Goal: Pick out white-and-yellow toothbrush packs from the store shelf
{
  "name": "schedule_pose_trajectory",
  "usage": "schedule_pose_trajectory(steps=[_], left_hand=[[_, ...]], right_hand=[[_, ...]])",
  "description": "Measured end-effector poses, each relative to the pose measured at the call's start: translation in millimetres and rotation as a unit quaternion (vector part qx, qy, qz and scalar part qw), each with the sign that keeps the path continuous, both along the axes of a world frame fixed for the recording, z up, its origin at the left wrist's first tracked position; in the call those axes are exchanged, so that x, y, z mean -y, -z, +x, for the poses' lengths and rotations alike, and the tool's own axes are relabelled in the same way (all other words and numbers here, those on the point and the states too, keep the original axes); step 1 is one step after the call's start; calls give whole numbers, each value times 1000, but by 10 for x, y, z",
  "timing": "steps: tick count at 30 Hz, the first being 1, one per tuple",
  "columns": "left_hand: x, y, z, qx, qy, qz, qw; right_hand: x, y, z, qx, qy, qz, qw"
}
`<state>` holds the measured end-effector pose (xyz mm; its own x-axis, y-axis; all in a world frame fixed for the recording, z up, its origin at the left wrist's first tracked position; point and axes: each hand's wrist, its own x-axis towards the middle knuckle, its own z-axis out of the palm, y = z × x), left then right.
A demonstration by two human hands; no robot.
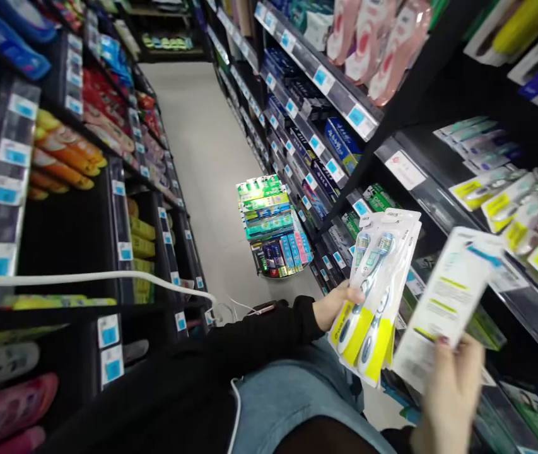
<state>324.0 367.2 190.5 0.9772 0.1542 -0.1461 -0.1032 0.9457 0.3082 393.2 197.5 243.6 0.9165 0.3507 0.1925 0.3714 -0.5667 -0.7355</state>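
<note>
Several toothbrush packs (376, 302), clear blisters on white and yellow cards, are fanned out in my left hand (337, 304). Its thumb presses on their left edge, and the rest of the fingers are hidden behind the cards. To the right, my right hand (455, 378) pinches one toothbrush pack (446, 296) with its white printed back facing me. This pack and the hand are slightly blurred. The pack is beside the stack and in front of the shelf edge. More toothbrush packs (514, 202) with yellow lower parts lie on the shelf at the right.
A stand of toothpaste boxes (269, 217) rises from the aisle floor (188, 126) ahead. Shelves with price tags (321, 79) line the right side, holding boxes and pink packs (368, 44). Bottles (67, 145) fill the left shelves. A white cable (108, 275) crosses from the left.
</note>
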Motion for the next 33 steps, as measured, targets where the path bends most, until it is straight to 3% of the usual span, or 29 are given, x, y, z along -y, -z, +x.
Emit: schedule_pose_trajectory(steps=[4,10,15,19,22,27,33], left_hand=[[-66,-9,-104,-26,-42,-3,999],[-190,-107,-285,-26,-140,68,988],[-175,-47,-380,-51,-285,177,941],[-148,29,-521,-95,-343,197,913],[-178,58,-694,-121,-356,212,902],[-395,73,-1089,-181,-326,304,877],[-917,25,-1644,-236,-280,385,847]], right_hand=[[-264,248,-121,-105,-55,18,993],[-537,272,-65,-152,-252,-56,954],[-781,408,-137,-150,-309,-83,936],[-912,571,-227,-171,-354,-79,916],[-1021,686,-303,-203,-391,-60,896],[-1273,901,-468,-280,-405,-18,870],[-1541,1433,-858,-362,-368,40,856]])
